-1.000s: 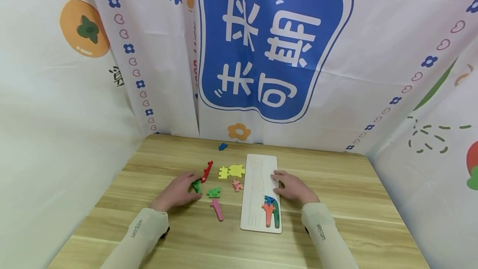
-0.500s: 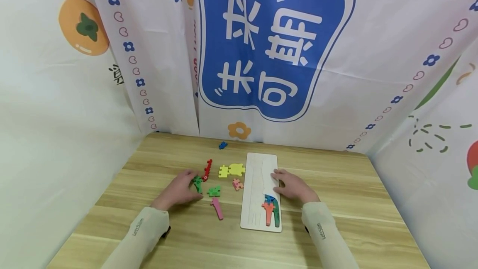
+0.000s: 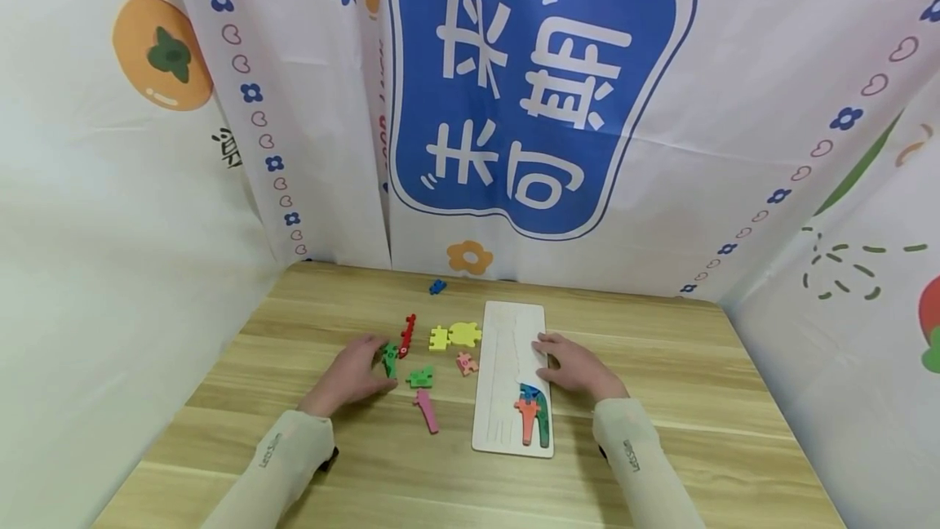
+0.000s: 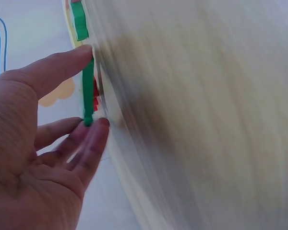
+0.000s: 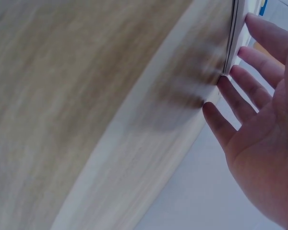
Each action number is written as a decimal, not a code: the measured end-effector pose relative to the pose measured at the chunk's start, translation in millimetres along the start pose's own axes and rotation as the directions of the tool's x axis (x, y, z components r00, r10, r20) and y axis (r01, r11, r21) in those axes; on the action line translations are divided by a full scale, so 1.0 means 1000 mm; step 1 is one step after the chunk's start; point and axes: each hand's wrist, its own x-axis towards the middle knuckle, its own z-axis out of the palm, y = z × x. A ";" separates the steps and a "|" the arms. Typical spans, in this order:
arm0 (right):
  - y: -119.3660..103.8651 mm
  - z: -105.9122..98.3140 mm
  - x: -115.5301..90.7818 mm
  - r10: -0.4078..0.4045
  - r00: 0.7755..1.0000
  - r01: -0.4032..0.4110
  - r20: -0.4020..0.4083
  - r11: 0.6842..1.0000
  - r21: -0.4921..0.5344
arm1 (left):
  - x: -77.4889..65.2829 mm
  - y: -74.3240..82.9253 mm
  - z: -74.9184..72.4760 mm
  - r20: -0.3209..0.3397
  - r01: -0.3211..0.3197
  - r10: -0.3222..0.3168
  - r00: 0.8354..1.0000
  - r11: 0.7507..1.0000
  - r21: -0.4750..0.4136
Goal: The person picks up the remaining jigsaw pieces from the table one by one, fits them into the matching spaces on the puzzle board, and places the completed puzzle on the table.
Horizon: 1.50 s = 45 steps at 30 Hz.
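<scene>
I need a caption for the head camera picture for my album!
The left hand pinches a green puzzle piece; the right hand touches the white puzzle board.

Green piece (image 3: pixel 390 358) in left hand (image 3: pixel 350 375), turned straighter, shifted slightly forward since earlier

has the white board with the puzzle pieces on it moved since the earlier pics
No, not visibly: judged against the far edge of the wooden table in the head view, the white board has shifted neither sideways nor nearer.

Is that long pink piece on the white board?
No, the long pink piece lies on the wooden table, left of the white board.
</scene>
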 end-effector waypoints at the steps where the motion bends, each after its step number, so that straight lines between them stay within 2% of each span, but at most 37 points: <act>1: 0.000 0.000 0.000 0.000 1.000 0.000 0.000 1.000 0.001 | 0.000 0.001 -0.001 -0.012 -0.003 0.003 1.000 1.000 -0.015; 8: 0.003 0.002 0.002 -0.003 1.000 0.003 0.000 1.000 -0.001 | -0.003 0.016 -0.009 -0.103 -0.088 0.073 0.992 0.984 -0.156; 13: 0.003 0.002 0.002 -0.009 1.000 0.009 0.000 1.000 0.000 | -0.007 0.034 -0.016 -0.156 -0.174 0.144 0.977 0.964 -0.201; 21: 0.002 0.003 0.001 0.010 1.000 -0.010 -0.003 1.000 -0.004 | -0.011 0.054 -0.018 -0.264 -0.346 0.316 0.911 0.935 -0.073; 24: 0.002 0.003 0.001 0.008 1.000 -0.008 -0.007 1.000 -0.001 | -0.012 0.057 -0.018 -0.287 -0.388 0.352 0.891 0.919 -0.075; 26: 0.002 0.003 0.001 0.005 1.000 -0.005 -0.007 1.000 -0.006 | -0.012 0.058 -0.017 -0.295 -0.411 0.365 0.883 0.905 -0.110; 29: 0.002 0.003 0.000 0.001 1.000 -0.001 -0.007 1.000 -0.011 | -0.012 0.058 -0.017 -0.293 -0.431 0.369 0.882 0.883 -0.186; 32: 0.002 0.002 0.000 -0.001 1.000 0.001 -0.007 1.000 -0.009 | -0.011 0.058 -0.016 -0.289 -0.431 0.362 0.886 0.874 -0.226; 40: 0.003 0.002 -0.001 0.001 1.000 -0.001 -0.010 1.000 -0.006 | -0.012 0.069 -0.017 -0.274 -0.426 0.363 0.891 0.878 -0.220; 45: 0.001 0.002 0.000 -0.009 1.000 0.009 -0.011 1.000 -0.009 | -0.012 0.078 -0.009 -0.239 -0.434 0.385 0.892 0.877 -0.206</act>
